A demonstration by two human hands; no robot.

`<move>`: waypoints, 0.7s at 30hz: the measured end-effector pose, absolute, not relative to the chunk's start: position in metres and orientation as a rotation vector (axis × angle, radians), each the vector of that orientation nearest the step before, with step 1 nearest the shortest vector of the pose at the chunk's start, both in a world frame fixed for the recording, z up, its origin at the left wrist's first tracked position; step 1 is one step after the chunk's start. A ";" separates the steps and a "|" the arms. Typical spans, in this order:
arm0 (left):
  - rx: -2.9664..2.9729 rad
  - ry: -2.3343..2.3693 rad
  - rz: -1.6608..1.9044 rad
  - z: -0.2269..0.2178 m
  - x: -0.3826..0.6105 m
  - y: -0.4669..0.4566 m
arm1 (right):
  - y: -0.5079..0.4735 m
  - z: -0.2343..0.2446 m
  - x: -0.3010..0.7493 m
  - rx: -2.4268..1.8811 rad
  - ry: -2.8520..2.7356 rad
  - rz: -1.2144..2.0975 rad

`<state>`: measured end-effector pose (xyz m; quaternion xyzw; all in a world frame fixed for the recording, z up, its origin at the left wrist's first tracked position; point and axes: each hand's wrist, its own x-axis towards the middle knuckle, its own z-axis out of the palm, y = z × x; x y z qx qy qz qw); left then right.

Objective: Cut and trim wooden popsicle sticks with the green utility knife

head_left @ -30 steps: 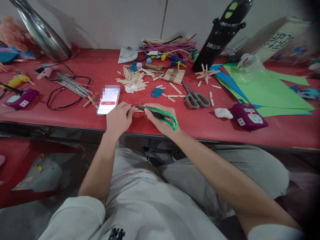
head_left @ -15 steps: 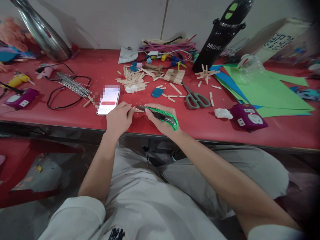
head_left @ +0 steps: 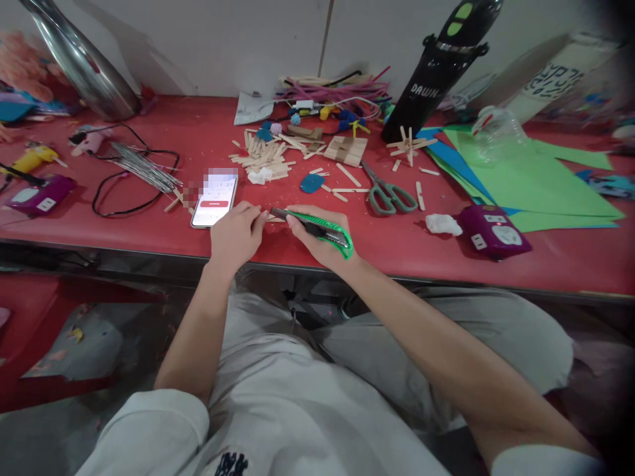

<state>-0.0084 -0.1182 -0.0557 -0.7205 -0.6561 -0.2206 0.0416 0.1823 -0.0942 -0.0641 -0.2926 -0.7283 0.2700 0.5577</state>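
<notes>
A green utility knife (head_left: 320, 228) lies in the grip of my right hand (head_left: 322, 248), its blade end pointing left toward my other hand. Under the knife's tip, a wooden craft stick (head_left: 276, 219) shows on the red table. My left hand (head_left: 235, 235) is closed, its thumb and fingertips pinching the stick's left end against the tabletop. Part of the stick is hidden by my fingers. Just behind my left hand sits a phone (head_left: 214, 203) with a lit screen. A flat blue piece (head_left: 312, 183) rests beyond the knife.
Scissors (head_left: 389, 195) lie to the right, near a purple power socket box (head_left: 496, 231) and crumpled white tissue (head_left: 443, 225). A pile of craft sticks (head_left: 265, 155) is behind my hands. Coloured paper (head_left: 540, 172) and a black bottle (head_left: 426, 82) stand farther right. Metal wires (head_left: 146, 168) lie left.
Almost nothing differs. Both hands, the utility knife and the craft stick keep nearly the same place; the view shifts very slightly.
</notes>
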 end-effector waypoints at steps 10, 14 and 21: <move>-2.197 -2.000 -0.676 -0.056 -0.008 -0.118 | -0.095 -0.063 0.183 -0.718 -1.726 0.620; -2.191 -2.003 -0.678 -0.056 -0.008 -0.118 | -0.095 -0.063 0.183 -0.742 -1.709 0.599; -2.187 -2.015 -0.645 -0.055 -0.007 -0.118 | -0.096 -0.060 0.183 -0.683 -1.757 0.625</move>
